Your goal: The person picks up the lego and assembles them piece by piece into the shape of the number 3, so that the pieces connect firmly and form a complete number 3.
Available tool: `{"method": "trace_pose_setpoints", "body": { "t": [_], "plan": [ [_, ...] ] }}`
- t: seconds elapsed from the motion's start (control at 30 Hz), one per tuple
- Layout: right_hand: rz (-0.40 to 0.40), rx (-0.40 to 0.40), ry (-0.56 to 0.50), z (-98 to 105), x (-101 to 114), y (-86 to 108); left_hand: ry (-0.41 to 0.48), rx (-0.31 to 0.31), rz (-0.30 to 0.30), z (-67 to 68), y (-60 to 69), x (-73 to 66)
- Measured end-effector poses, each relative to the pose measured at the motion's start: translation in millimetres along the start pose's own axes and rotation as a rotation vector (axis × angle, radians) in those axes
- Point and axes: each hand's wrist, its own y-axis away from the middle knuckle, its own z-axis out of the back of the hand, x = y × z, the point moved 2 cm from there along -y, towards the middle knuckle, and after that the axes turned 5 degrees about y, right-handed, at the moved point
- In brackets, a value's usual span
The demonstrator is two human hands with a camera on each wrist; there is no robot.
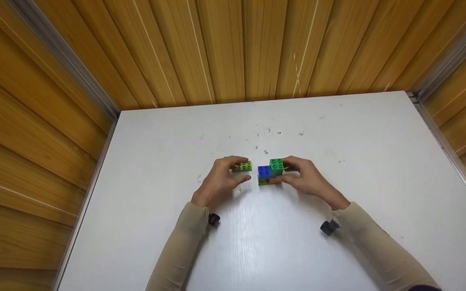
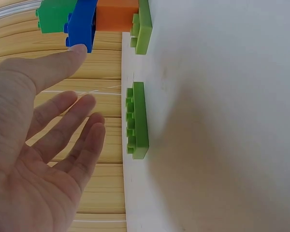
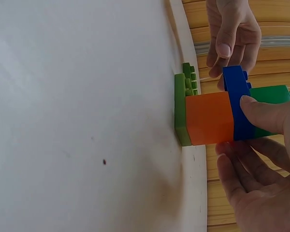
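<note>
A stack stands on the table: a flat lime plate [image 3: 181, 111] at the bottom, an orange block [image 3: 209, 118] on it, a blue block [image 3: 238, 104] above, and a green block [image 1: 276, 163] on top. My right hand [image 1: 308, 178] holds the stack from the right, thumb on the blue block in the right wrist view. A second lime plate [image 2: 139, 121] lies on the table, left of the stack. Around it, my left hand [image 1: 221, 178] hovers with fingers apart, holding nothing; its thumb tip appears beside the blue block [image 2: 82, 26] in the left wrist view, contact unclear.
The white table [image 1: 152, 161] has small dark marks behind the blocks. Wood-patterned panels [image 1: 229, 48] rise along its back and sides. Each wrist carries a small black device, one at the left sleeve [image 1: 214, 219] and one at the right [image 1: 329, 227].
</note>
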Motion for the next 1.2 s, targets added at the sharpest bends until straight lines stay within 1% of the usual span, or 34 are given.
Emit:
{"method": "trace_pose_setpoints", "body": {
  "t": [0.17, 0.33, 0.47, 0.6, 0.73, 0.93, 1.2],
  "plan": [
    [0.000, 0.001, -0.013, 0.0, -2.0, 0.7, -0.059, -0.016, 0.015, 2.2, 0.1, 1.2],
    [0.004, -0.001, -0.024, 0.6, -2.6, 0.5, -0.155, -0.036, 0.041, 2.1, -0.9, 2.9],
    [0.002, -0.002, -0.021, 0.8, -2.9, 0.6, -0.245, -0.035, 0.060, 0.6, -3.5, 5.9],
    [0.008, -0.005, -0.012, 0.8, -3.8, 0.3, -0.307, -0.025, 0.056, -0.2, -8.1, 9.1],
    [0.018, -0.008, -0.001, 0.7, -3.8, 0.3, -0.338, -0.009, 0.056, -0.7, -12.6, 12.5],
    [0.028, -0.003, 0.013, -0.6, -2.6, -0.5, -0.363, 0.014, 0.075, -0.2, -16.1, 16.2],
    [0.001, 0.000, -0.015, 1.2, -1.3, 0.5, -0.356, 0.036, 0.084, 0.5, -19.6, 18.3]
  ]
}}
